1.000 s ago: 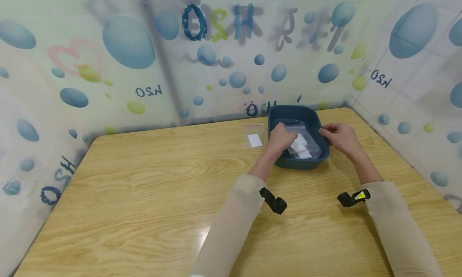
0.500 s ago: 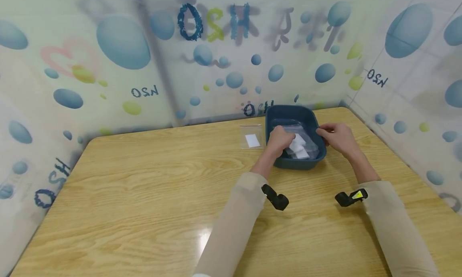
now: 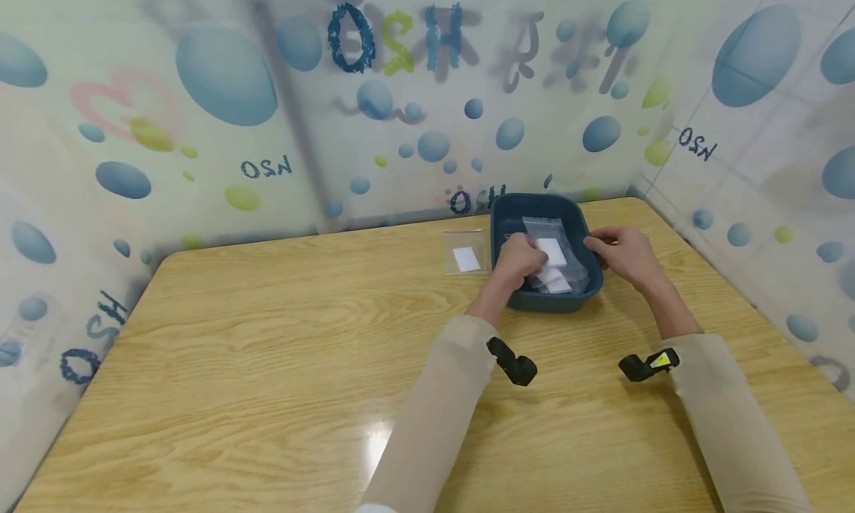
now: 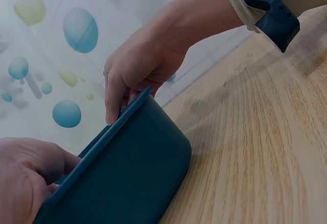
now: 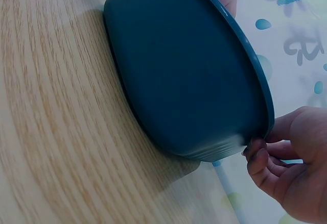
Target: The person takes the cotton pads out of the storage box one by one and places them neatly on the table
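L grip [image 3: 523, 259] is set inside the dark blue bin [image 3: 548, 303], right of frame centre in the head view, w/ thumb & fingers together, apparently pinched on the left side of the upper clear bag [image 3: 553, 238]; fingertip contact is partly hidden. R grip [image 3: 621, 255] is clamped on the bin's right rim, as is also shown at lower right of the R wrist view.

Relation judged to matter: the upper bag lies immed. right of L grip in the head view, its white card [image 3: 551, 252] at the thumb, touching or nearly so (can't be told which). The bag's long axis is run approx. top to bottom of frame, w/ a slight lean to lower right, roughly along the bin's own length. So it is held from the side, not by its upper end. L is the nearer; R is set apart from the bags, at the rim.

Toward the bin's lower end, more bags [image 3: 556, 281] are overlapped by it, exact no. unclear; drag on these is judged possible w/ any sideways pull. One lone bag [image 3: 464, 252] is laid flat on the bench [image 3: 300, 335], just left of the bin. In the L wrist view, bin contents are hidden by its wall.
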### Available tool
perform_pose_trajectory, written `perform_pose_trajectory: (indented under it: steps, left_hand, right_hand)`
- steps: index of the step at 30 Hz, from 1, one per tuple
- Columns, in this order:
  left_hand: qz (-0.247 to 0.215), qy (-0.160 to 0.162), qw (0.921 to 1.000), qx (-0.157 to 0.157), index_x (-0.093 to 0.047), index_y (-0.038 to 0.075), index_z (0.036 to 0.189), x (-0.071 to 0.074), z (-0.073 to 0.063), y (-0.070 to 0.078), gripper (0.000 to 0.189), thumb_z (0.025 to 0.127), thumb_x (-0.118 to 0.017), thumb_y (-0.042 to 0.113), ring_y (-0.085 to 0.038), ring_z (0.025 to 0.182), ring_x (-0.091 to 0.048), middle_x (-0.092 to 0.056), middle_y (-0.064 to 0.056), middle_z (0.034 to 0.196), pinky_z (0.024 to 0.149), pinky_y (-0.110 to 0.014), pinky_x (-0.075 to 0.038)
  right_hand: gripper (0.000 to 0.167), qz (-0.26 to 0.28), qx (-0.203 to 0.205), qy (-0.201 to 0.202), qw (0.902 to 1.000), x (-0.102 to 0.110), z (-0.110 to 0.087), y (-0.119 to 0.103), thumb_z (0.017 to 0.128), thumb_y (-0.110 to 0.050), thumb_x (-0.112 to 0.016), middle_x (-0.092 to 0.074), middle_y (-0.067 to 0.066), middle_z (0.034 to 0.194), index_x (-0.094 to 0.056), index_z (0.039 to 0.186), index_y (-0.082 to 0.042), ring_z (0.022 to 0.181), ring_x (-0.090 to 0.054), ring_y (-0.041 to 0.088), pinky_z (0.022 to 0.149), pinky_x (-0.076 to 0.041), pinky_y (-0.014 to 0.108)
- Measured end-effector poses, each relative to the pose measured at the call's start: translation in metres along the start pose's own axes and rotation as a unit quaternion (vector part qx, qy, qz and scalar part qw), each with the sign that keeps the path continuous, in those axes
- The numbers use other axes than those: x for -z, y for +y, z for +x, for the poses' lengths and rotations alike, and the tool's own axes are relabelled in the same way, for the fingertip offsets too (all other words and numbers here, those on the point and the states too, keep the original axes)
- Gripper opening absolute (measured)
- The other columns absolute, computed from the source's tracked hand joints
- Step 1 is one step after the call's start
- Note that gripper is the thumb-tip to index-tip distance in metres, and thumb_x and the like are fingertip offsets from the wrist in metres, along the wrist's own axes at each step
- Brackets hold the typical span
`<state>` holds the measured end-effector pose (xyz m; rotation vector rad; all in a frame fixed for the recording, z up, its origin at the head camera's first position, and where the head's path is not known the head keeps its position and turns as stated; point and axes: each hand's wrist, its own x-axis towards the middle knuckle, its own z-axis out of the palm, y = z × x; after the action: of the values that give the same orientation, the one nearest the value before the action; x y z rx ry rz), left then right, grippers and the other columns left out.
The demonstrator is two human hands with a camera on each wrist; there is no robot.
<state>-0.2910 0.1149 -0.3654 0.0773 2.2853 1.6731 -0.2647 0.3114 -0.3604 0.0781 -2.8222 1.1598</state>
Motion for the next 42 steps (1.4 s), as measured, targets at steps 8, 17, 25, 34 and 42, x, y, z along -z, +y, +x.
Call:
perform_pose_trajectory:
  steps: [8,17,25,34,42]
  left_hand:
    - [-0.004,0.036,0.9993,-0.006,-0.049,0.007,0.086,-0.001,0.0,-0.001,0.021,0.091,-0.059,-0.01,-0.014,0.055,-0.048,-0.053,-0.007,0.083,0.051,-0.026,-0.041]
    - [0.008,0.057,0.9983,-0.009,-0.05,0.01,0.099,-0.001,-0.004,0.001,0.019,0.092,-0.062,-0.003,-0.014,0.058,-0.052,-0.054,-0.006,0.088,0.053,-0.024,-0.043]
    - [0.053,0.066,0.9952,-0.048,-0.053,0.006,0.107,0.0,-0.007,0.001,0.02,0.091,-0.066,0.0,-0.017,0.071,-0.054,-0.058,-0.009,0.095,0.056,-0.022,-0.043]
    - [0.057,0.062,0.9938,-0.072,-0.056,0.008,0.112,0.005,-0.013,0.011,0.024,0.091,-0.067,0.005,-0.016,0.073,-0.061,-0.065,-0.007,0.095,0.058,-0.022,-0.047]
    - [-0.026,0.048,0.9953,-0.08,-0.056,0.007,0.109,0.011,-0.02,0.013,0.021,0.092,-0.065,-0.001,-0.013,0.064,-0.063,-0.064,-0.006,0.083,0.063,-0.026,-0.056]
  right_hand:
    - [0.044,-0.001,-0.002,0.0,1.0,-0.001,0.001,-0.002,0.105,-0.027,-0.055,-0.065,0.029,0.11,-0.061,0.128,0.011,0.069,-0.061,0.01,0.069,-0.057,0.032]
    - [0.043,0.001,-0.004,-0.001,1.0,-0.002,0.002,-0.002,0.105,-0.026,-0.055,-0.065,0.029,0.112,-0.061,0.127,0.011,0.071,-0.061,0.011,0.069,-0.057,0.03]
    - [0.047,0.002,-0.007,-0.004,1.0,-0.003,0.001,0.0,0.105,-0.029,-0.055,-0.064,0.029,0.114,-0.06,0.129,0.011,0.073,-0.061,0.013,0.069,-0.056,0.027]
    - [0.049,-0.01,-0.005,-0.005,0.9999,-0.002,0.001,0.001,0.105,-0.032,-0.054,-0.064,0.028,0.114,-0.06,0.129,0.01,0.074,-0.06,0.014,0.069,-0.056,0.028]
    - [0.05,-0.015,-0.004,-0.007,0.9999,-0.002,0.001,0.002,0.106,-0.032,-0.053,-0.063,0.029,0.115,-0.059,0.13,0.011,0.076,-0.061,0.02,0.069,-0.056,0.029]
